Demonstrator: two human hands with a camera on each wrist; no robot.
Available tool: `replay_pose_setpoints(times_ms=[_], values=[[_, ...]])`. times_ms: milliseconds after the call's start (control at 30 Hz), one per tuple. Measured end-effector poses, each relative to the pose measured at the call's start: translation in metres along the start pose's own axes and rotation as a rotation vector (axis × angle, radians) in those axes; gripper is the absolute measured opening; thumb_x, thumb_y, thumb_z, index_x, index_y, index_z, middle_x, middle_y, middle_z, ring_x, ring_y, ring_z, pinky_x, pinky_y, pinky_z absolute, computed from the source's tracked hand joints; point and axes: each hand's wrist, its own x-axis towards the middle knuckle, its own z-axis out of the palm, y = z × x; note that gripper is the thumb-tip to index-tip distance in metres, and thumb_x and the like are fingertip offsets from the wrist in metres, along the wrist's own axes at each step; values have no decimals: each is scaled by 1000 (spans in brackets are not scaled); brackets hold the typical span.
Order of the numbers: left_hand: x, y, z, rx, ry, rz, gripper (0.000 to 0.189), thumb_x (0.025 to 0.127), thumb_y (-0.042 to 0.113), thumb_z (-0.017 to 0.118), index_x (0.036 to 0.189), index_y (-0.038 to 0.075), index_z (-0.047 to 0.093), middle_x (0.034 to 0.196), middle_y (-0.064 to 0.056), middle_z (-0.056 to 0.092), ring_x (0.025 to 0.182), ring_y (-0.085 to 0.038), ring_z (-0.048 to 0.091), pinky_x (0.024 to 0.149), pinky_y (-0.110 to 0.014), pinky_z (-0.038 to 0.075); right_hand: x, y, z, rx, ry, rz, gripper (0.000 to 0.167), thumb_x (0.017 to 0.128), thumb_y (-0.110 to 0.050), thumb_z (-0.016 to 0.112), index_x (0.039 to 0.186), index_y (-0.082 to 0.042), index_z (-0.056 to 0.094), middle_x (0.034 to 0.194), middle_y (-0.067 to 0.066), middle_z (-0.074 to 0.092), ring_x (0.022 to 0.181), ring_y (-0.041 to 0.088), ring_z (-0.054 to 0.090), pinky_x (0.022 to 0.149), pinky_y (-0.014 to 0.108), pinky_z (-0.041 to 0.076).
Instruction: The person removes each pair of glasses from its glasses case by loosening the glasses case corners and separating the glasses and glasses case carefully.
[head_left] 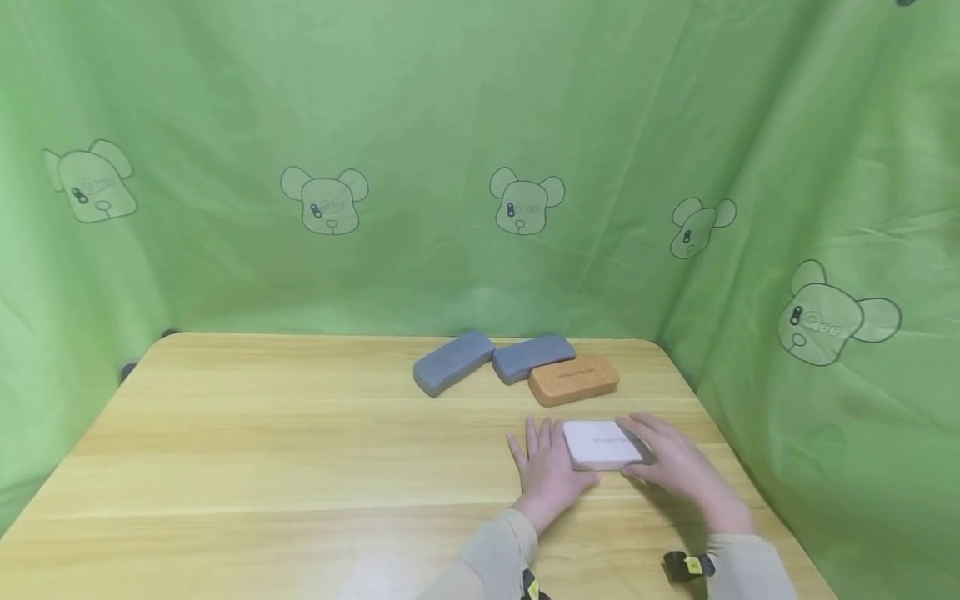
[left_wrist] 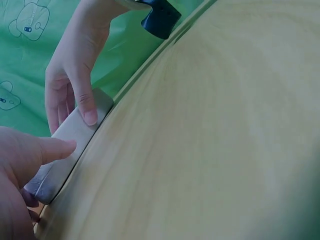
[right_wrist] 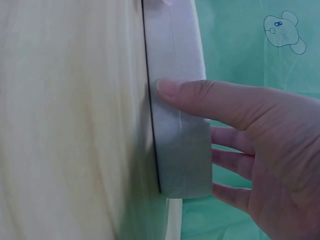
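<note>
A white glasses case (head_left: 598, 442) with faint lettering on its lid lies on the table, between both hands. My right hand (head_left: 678, 467) grips its right end. In the right wrist view the thumb (right_wrist: 195, 97) presses the front side of the white case (right_wrist: 182, 150), with the fingers behind it. At the left end rests my left hand (head_left: 550, 475), its fingers straight and spread. The left thumb (left_wrist: 55, 149) reaches along the case's front side in the left wrist view. The back of the case is hidden there.
Behind the hands lie an orange glasses case (head_left: 573, 383) and two grey-blue cases, one on the left (head_left: 453, 362) and one touching the orange case (head_left: 517, 362). A green curtain (head_left: 420, 275) surrounds the wooden table (head_left: 262, 467) at the back and sides.
</note>
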Motion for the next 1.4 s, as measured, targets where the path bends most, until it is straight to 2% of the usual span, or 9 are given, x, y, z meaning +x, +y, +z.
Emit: replay_pose_setpoints(times_ms=[267,433,667,933,1067,1233,1400], values=[[-2,3,4,146,27,-21,87,77,60,71,144,13,42,155,-7,39,151,-32,19,120,-62,9,0,6,6,77,14,-3,74,71,-22,83,136,-4,54,137,28,52,123,50,49,102,69,37],[-3,5,4,183,35,-24,87,77,60,69,144,11,43,154,-7,40,150,-32,21,120,-61,11,1,7,4,119,-3,7,74,70,-24,84,134,-4,55,135,26,54,123,48,50,103,68,36],[-2,8,3,210,36,-46,87,77,61,68,144,12,43,154,-4,40,150,-30,22,121,-59,12,12,8,-7,179,-57,8,74,64,-27,87,128,-2,60,126,24,63,116,46,57,100,66,40],[-1,6,8,253,39,-54,89,76,64,66,145,15,42,154,-2,40,151,-28,21,122,-59,11,15,18,-8,165,-81,-3,74,65,-36,87,127,-3,61,126,23,63,117,46,57,101,64,41],[0,5,10,267,39,-59,90,75,65,66,146,15,41,154,-1,40,151,-28,21,122,-59,11,13,26,-4,231,-79,4,74,68,-39,85,128,-3,61,129,23,62,119,46,56,102,65,39],[-1,6,10,232,34,-57,90,76,62,68,146,14,41,155,-2,40,151,-29,21,121,-59,11,9,35,0,358,-76,38,71,72,-36,83,130,-3,60,132,22,60,123,48,52,103,68,36],[-1,8,7,237,51,-60,88,75,62,69,144,14,44,152,0,43,150,-28,24,121,-59,14,9,38,-1,384,-67,47,64,77,-34,80,131,-4,60,135,22,59,126,49,49,103,69,34]])
